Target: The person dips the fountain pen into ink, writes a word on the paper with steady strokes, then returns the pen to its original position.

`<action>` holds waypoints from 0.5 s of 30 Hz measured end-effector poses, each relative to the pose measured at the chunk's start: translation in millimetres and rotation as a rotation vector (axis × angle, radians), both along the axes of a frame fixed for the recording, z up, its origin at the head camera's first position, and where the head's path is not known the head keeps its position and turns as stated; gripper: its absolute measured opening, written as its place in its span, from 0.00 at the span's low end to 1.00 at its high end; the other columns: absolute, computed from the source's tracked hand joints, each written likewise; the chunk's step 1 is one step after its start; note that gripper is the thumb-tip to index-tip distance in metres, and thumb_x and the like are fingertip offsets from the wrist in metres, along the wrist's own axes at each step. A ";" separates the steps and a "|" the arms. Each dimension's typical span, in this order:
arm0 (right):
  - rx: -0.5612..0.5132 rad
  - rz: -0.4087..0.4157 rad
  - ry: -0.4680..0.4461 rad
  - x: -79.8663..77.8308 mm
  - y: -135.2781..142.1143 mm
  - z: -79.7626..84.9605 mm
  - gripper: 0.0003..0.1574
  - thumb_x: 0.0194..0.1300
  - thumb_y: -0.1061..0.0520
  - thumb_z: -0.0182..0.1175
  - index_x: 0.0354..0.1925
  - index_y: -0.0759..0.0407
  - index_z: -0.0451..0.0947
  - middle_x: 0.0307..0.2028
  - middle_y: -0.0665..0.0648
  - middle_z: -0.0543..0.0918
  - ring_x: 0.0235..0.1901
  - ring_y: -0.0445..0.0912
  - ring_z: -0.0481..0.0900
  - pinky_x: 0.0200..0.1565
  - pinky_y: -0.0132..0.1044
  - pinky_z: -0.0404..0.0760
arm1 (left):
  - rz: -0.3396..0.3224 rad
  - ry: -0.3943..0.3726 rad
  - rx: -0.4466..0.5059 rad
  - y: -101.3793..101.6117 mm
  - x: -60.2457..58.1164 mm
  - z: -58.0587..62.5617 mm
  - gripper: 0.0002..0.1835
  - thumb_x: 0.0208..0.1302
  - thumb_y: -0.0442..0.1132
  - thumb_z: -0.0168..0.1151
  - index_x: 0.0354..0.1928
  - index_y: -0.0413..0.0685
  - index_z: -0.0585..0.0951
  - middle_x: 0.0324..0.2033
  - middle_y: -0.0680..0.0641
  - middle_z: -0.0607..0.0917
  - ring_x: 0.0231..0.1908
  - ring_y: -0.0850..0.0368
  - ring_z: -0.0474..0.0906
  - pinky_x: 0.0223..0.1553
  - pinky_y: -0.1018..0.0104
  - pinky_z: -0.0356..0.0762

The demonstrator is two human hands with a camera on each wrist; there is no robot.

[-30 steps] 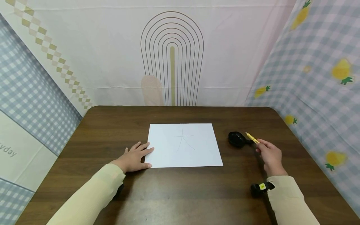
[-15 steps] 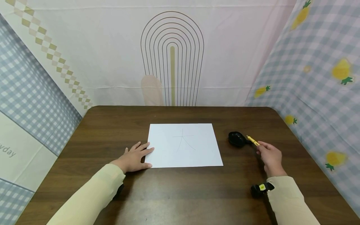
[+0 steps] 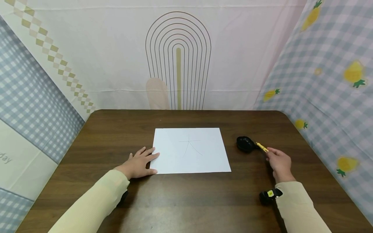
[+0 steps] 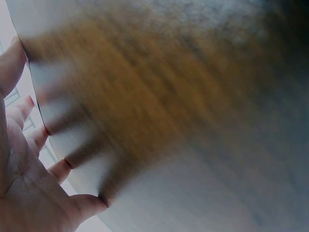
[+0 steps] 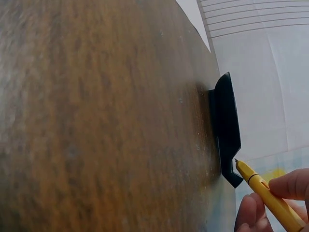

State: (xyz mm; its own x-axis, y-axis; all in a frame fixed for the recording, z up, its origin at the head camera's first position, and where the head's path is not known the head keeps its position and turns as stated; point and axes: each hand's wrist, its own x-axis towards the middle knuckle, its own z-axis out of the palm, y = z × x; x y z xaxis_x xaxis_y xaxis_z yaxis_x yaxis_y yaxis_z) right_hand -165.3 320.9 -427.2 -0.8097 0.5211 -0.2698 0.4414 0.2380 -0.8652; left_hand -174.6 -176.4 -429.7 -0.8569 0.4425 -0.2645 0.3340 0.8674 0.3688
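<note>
A white sheet of paper (image 3: 190,165) lies on the brown table, with thin lines crossing on it in the shape of the character 大. At its left edge rests my left hand (image 3: 140,163), fingers spread, fingertips on the paper; the left wrist view shows the palm (image 4: 29,193) lifted off the surface. My right hand (image 3: 280,162) pinches a yellow pen (image 3: 262,147) between thumb and fingers. The pen's tip is at the narrow end of a black spoon-shaped object (image 3: 245,144). In the right wrist view the tip sits by this object's notch (image 5: 235,166); contact is hard to tell.
The wooden table (image 3: 186,200) has rounded far corners. Behind it hangs a white cloth (image 3: 116,58) with an arch pattern. Blue checked cloths (image 3: 326,84) hang at the sides. Small black cameras (image 3: 266,197) are strapped at the wrists.
My right hand has lowered the pen's tip slightly toward the narrow end of the black object. The left hand, paper and black object have stayed in place.
</note>
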 end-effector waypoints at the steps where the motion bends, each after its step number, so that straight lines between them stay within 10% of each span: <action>1: -0.001 0.000 -0.005 0.2 -0.3 -0.3 0.27 0.72 0.56 0.49 0.66 0.65 0.69 0.60 0.62 0.71 0.35 0.38 0.74 0.38 0.30 0.74 | 0.000 0.000 -0.001 0.1 0.0 0.1 0.39 0.63 0.58 0.61 0.73 0.55 0.63 0.74 0.45 0.54 0.73 0.35 0.43 0.59 0.22 0.42; 15: 0.034 0.030 0.010 1.0 1.0 -4.3 0.26 0.70 0.60 0.52 0.62 0.70 0.70 0.58 0.66 0.72 0.29 0.34 0.74 0.33 0.26 0.76 | 0.002 0.001 0.004 -1.3 -1.5 -3.2 0.39 0.63 0.58 0.61 0.73 0.56 0.62 0.75 0.46 0.53 0.73 0.36 0.42 0.59 0.22 0.41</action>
State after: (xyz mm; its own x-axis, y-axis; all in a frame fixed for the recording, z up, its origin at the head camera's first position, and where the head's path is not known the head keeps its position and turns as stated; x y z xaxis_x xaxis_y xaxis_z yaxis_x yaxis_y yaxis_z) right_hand -164.2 321.8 -431.5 -0.8276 0.5055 -0.2440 0.4250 0.2805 -0.8606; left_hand -176.1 -177.6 -432.9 -0.8582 0.4414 -0.2619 0.3323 0.8668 0.3717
